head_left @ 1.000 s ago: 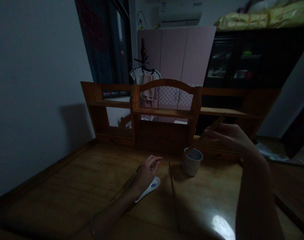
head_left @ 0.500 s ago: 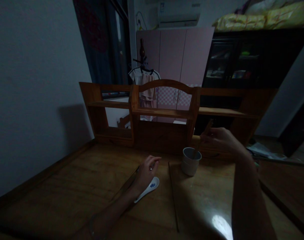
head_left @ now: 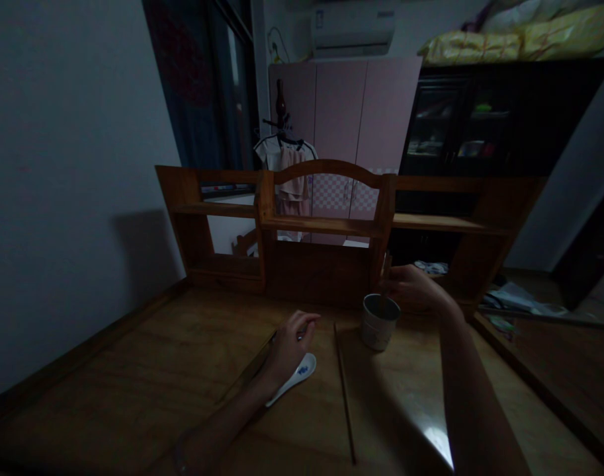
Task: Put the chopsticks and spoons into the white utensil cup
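My right hand (head_left: pixel 409 283) is closed around light wooden sticks that look like chopsticks (head_left: pixel 386 270), held nearly upright. Their lower ends are inside a pale cup (head_left: pixel 378 327) standing on the wooden desk (head_left: pixel 172 377). My left hand (head_left: pixel 289 340) rests on the desktop left of the cup, fingers loosely stretched, and nothing shows in them. Partly under its wrist lies a white spoon (head_left: pixel 302 371) with a blue pattern. One thin stick (head_left: pixel 247 375) lies left of this hand, and a dark thin stick (head_left: pixel 345 396) lies between the spoon and the cup.
A wooden shelf unit (head_left: pixel 326 227) with an arched top stands along the desk's far edge, close behind the cup. A wall (head_left: pixel 73 198) bounds the left side. Beyond the shelf are a pink wardrobe (head_left: pixel 339 119) and clothes on a stand (head_left: pixel 292 165).
My right hand has moved left and slightly down, and the chopsticks stand more upright in the cup. My left hand, the spoon and the loose sticks have stayed in place.
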Demonstrator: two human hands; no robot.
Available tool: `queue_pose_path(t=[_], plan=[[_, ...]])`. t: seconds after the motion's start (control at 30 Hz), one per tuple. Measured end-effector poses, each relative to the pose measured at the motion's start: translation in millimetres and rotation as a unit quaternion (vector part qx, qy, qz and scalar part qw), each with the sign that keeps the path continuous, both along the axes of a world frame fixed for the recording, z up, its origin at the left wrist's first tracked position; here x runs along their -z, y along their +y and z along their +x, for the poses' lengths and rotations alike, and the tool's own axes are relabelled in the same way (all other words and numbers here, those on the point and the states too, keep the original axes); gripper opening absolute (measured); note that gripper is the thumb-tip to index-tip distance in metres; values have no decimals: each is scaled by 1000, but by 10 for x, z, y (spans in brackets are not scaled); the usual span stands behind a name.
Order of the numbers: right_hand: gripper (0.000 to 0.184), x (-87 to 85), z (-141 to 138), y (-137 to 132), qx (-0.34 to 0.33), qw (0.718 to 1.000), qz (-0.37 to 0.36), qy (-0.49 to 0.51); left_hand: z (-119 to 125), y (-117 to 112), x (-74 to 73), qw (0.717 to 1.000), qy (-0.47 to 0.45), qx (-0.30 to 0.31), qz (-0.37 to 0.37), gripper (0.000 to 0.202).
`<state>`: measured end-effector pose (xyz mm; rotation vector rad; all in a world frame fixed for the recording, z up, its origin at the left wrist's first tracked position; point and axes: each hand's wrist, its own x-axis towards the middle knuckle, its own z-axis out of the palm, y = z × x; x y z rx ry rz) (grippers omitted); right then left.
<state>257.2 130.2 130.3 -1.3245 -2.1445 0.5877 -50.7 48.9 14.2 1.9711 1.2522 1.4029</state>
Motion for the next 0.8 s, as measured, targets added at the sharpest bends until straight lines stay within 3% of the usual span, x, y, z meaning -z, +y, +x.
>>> queue_pose_path(t=[0.3, 0.8], plan=[[32, 175, -66, 94, -16, 998, 16, 57, -13, -5, 0, 1000, 11, 1, -4, 24], [37, 399, -55, 334, -8, 997, 32, 67, -12, -6, 12, 1000, 13, -1, -1, 23]])
